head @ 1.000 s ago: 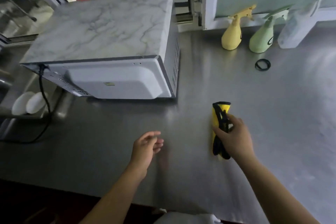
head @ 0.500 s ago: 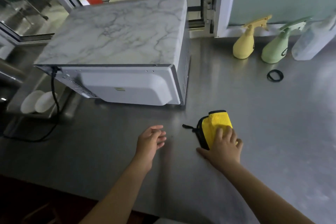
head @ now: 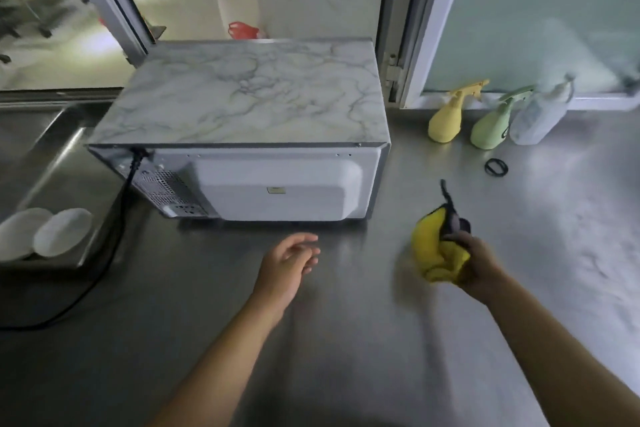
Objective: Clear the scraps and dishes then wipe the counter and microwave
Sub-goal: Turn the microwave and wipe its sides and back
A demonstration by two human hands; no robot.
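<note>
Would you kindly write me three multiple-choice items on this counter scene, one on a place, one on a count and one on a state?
1. Where does the black ring lie?
A. On top of the microwave
B. On the counter in front of the spray bottles
C. In the sink

2. How many spray bottles stand by the window frame?
A. One
B. Two
C. Three

3. What is the right hand doing?
A. Gripping the bunched yellow cloth
B. Resting flat and empty
C. Holding a plate

Answers:
1 B: the black ring lies on the counter just before the bottles.
2 C: yellow spray bottle, green spray bottle and clear spray bottle.
3 A: the right hand has its fingers curled round the yellow cloth.
</note>
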